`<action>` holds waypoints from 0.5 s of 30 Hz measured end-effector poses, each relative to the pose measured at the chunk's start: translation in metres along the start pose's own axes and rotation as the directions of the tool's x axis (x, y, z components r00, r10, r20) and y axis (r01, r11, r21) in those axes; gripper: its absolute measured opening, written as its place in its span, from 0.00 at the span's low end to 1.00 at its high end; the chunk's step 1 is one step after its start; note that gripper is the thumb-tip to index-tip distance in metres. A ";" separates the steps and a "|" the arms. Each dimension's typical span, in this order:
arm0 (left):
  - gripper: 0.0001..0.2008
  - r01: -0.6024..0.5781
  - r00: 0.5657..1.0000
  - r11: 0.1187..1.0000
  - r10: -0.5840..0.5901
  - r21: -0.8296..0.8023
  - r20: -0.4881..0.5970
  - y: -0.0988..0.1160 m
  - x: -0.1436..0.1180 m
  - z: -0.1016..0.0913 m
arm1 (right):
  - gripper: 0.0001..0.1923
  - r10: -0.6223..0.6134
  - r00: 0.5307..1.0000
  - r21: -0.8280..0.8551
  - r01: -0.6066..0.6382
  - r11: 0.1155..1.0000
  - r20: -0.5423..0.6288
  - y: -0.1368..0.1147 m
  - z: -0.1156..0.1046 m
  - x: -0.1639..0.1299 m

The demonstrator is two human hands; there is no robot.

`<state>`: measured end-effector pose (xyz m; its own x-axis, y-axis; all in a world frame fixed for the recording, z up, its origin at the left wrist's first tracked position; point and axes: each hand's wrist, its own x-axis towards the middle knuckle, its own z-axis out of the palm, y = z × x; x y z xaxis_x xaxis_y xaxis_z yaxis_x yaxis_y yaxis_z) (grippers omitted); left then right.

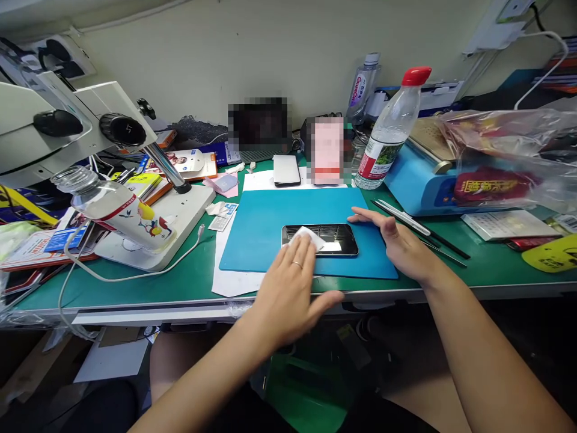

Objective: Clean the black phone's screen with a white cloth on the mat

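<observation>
A black phone (336, 239) lies flat, screen up, on a blue mat (270, 222) at the middle of the green bench. My left hand (288, 288) presses a small white wipe (307, 237) onto the left end of the screen with its fingertips. Flat on the mat just right of the phone rests my right hand (396, 240), its fingertips touching the phone's right end.
A microscope (67, 126) on a white base stands at left, with a bottle (112, 204) lying on the base. An upright red-capped water bottle (390, 135), a blue machine (419, 177), tweezers (406, 218) and a plastic bag (509, 150) sit at right. A white phone (286, 170) lies behind the mat.
</observation>
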<state>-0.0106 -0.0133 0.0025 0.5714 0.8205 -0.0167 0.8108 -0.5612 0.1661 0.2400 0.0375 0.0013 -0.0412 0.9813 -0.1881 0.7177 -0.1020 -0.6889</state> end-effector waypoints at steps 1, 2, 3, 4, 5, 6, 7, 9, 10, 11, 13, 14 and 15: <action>0.47 0.037 0.999 0.999 -0.037 0.021 0.010 -0.008 -0.001 -0.001 | 0.51 -0.001 1.000 -0.005 0.001 1.000 0.005 0.000 0.000 0.000; 0.47 0.063 0.998 0.997 -0.064 0.038 0.016 -0.015 -0.001 -0.002 | 0.51 0.001 1.000 -0.011 -0.001 1.000 0.008 0.000 0.000 0.000; 0.47 0.082 0.996 0.995 -0.083 0.049 0.018 -0.021 0.002 -0.003 | 0.52 0.003 1.000 -0.016 -0.003 1.000 0.011 0.000 0.000 0.000; 0.48 0.095 0.995 0.994 -0.096 0.054 0.018 -0.024 0.006 -0.003 | 0.52 0.007 1.000 -0.020 -0.007 1.000 0.010 0.000 0.000 0.000; 0.48 0.106 0.994 0.993 -0.107 0.055 0.014 -0.025 0.011 -0.002 | 0.53 0.010 1.000 -0.023 -0.010 1.000 0.009 0.000 0.000 0.000; 0.48 0.113 0.993 0.992 -0.114 0.051 0.009 -0.024 0.018 -0.002 | 0.53 0.012 1.000 -0.024 -0.012 1.000 0.007 0.000 0.000 0.000; 0.48 0.120 0.993 0.992 -0.120 0.042 0.003 -0.021 0.026 -0.001 | 0.54 0.013 1.000 -0.024 -0.012 1.000 0.004 0.000 0.001 -0.001; 0.48 0.111 0.994 0.994 -0.110 0.014 -0.015 -0.010 0.042 0.000 | 0.56 0.005 1.000 -0.022 -0.005 1.000 0.000 0.001 0.001 0.000; 0.48 0.095 0.995 0.995 -0.095 -0.003 -0.021 -0.003 0.050 0.001 | 0.57 -0.001 1.000 -0.018 0.001 1.000 -0.005 0.001 0.002 0.000; 0.49 0.072 0.997 0.997 -0.073 -0.018 -0.028 0.005 0.057 0.001 | 0.57 -0.006 1.000 -0.013 0.005 1.000 -0.010 0.002 0.003 0.001; 0.51 0.024 0.999 0.999 -0.025 -0.045 -0.028 0.022 0.065 0.003 | 0.58 -0.006 1.000 -0.008 0.006 1.000 -0.015 0.004 0.003 0.002; 0.52 0.004 1.000 0.998 -0.006 -0.055 -0.028 0.030 0.067 0.004 | 0.58 -0.003 1.000 -0.006 0.003 1.000 -0.012 0.004 0.004 0.003; 0.52 -0.014 0.999 0.998 0.012 -0.065 -0.030 0.037 0.066 0.005 | 0.58 -0.002 1.000 -0.005 0.002 1.000 -0.010 0.004 0.004 0.004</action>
<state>0.0575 0.0193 0.0030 0.5774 0.8164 0.0151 0.7925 -0.5648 0.2302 0.2405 0.0400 -0.0051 -0.0357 0.9830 -0.1803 0.7210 -0.0996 -0.6857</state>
